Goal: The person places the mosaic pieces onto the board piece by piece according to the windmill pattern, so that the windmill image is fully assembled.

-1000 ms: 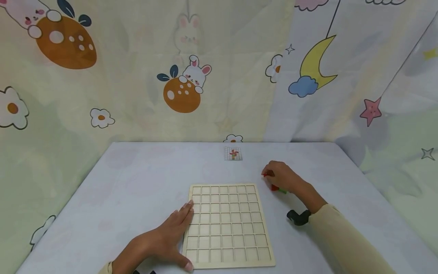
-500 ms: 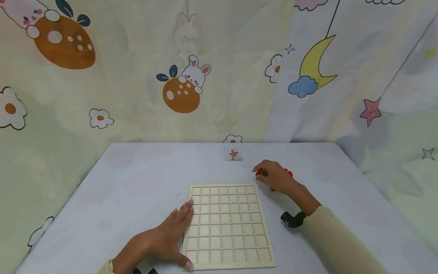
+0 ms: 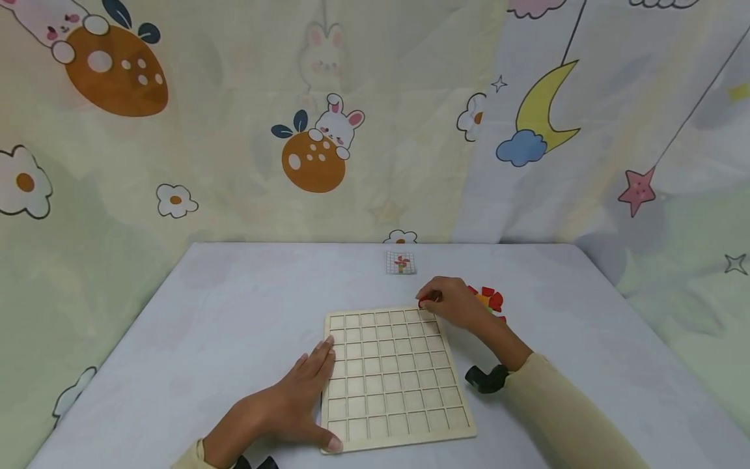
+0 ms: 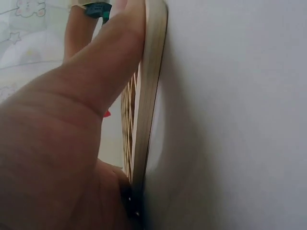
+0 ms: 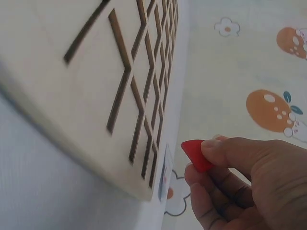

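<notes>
In the head view, my left hand [image 3: 293, 407] rests along the left edge of a pale wooden grid board [image 3: 395, 372], fingers extended and thumb at its near left corner. The left wrist view shows that thumb [image 4: 96, 72] against the board's side. Over the board's far right corner is my right hand [image 3: 454, 305]. It pinches a small red fan-shaped piece [image 5: 194, 152] between thumb and fingers, clearly seen in the right wrist view, apart from the board's surface there. The grid cells that show hold no pieces.
Several loose red, orange and green pieces [image 3: 495, 299] lie right of the board, partly hidden behind my right hand. A small card [image 3: 401, 262] with a pinwheel picture lies near the white table's [image 3: 246, 293] far edge. A patterned cloth [image 3: 234, 150] hangs behind.
My right hand has moved left from the loose pieces to the board's far corner with the red piece. The board has turned slightly and shifted with my left hand on it.
</notes>
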{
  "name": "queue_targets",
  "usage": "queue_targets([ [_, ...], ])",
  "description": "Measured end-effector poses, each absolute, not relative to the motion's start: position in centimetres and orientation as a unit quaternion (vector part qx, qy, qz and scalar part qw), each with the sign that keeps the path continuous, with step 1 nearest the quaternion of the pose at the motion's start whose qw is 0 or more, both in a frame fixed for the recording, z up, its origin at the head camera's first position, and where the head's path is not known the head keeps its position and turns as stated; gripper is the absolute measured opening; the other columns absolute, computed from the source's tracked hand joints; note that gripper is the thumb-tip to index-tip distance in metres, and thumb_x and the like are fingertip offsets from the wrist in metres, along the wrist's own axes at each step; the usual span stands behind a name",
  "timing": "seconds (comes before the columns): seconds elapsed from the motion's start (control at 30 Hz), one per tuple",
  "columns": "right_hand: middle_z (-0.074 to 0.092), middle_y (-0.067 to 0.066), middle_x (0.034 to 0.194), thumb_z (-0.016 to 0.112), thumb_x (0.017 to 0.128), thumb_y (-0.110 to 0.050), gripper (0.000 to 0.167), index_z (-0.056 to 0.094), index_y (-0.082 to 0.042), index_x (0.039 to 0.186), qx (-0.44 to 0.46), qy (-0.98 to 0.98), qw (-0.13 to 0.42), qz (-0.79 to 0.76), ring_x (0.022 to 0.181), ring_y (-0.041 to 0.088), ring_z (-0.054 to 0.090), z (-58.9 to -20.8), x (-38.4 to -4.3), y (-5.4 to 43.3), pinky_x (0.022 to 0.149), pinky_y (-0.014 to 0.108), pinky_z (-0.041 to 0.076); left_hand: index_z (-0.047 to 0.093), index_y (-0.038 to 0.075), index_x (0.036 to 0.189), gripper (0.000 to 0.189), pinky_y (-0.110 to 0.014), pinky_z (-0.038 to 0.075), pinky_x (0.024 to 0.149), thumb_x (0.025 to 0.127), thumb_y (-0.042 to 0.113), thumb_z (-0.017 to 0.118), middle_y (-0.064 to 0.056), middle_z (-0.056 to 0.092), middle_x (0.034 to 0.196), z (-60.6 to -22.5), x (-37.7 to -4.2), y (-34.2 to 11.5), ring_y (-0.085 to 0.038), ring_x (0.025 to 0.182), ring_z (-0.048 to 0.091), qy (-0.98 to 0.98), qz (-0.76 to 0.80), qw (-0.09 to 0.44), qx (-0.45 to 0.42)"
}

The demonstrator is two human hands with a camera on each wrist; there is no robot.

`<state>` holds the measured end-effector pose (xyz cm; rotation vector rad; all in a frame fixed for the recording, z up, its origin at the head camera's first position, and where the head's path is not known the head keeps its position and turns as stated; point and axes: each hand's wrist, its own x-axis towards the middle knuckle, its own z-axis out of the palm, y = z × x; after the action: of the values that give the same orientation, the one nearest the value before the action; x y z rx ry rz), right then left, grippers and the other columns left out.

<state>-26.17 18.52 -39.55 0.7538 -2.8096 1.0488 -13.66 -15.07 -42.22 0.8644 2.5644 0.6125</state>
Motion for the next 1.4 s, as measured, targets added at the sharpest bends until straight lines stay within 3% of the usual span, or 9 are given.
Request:
queue_targets([
  [0.17,0.067,-0.001,0.089,0.071,0.088,-0.003,0.012,0.075,-0.003,0.1,0.231,-0.906,0.01,0.354,0.079,0.017,0.058,-39.6,-25.8,17.3,0.07,0.027,0.052,0.007,-0.004,0.154,0.134,-0.054,0.006,0.115,0.066,0.074,0.072,-0.014,-0.012,0.161,-41.9,-14.0,-14.8,-0.028,0.147,-0.007,0.904,0.227,0.191,0.308],
  [0.5,0.07,0.001,0.094,0.068,0.089,0.0,0.013,0.076,-0.001,0.098,0.262,-0.88,-0.074,0.39,0.081,0.015,0.059,-39.6,-25.4,15.7,0.071,0.027,0.052,0.007,-0.004,0.154,0.135,-0.053,0.006,0.115,0.065,0.073,0.073,-0.013,-0.011,0.161,-41.8,-14.2,-14.9,-0.027,0.147,-0.006,0.907,0.217,0.192,0.307],
  [1.1,0.067,0.0,0.091,0.068,0.087,0.001,0.013,0.077,-0.004,0.095,0.311,-0.862,-0.12,0.382,0.082,0.014,0.064,-40.3,-25.3,13.5,0.071,0.027,0.054,0.008,-0.001,0.155,0.135,-0.053,0.005,0.115,0.064,0.073,0.074,-0.01,-0.01,0.162,-41.8,-14.4,-14.6,-0.026,0.147,-0.005,0.909,0.217,0.2,0.293],
  [1.4,0.065,-0.002,0.088,0.07,0.087,0.0,0.013,0.077,-0.005,0.096,0.298,-0.879,-0.128,0.349,0.08,0.012,0.058,-40.4,-25.1,13.2,0.069,0.024,0.052,0.008,-0.001,0.155,0.135,-0.053,0.006,0.115,0.063,0.074,0.074,-0.011,-0.011,0.162,-41.9,-14.3,-14.6,-0.027,0.147,-0.005,0.909,0.221,0.197,0.294],
])
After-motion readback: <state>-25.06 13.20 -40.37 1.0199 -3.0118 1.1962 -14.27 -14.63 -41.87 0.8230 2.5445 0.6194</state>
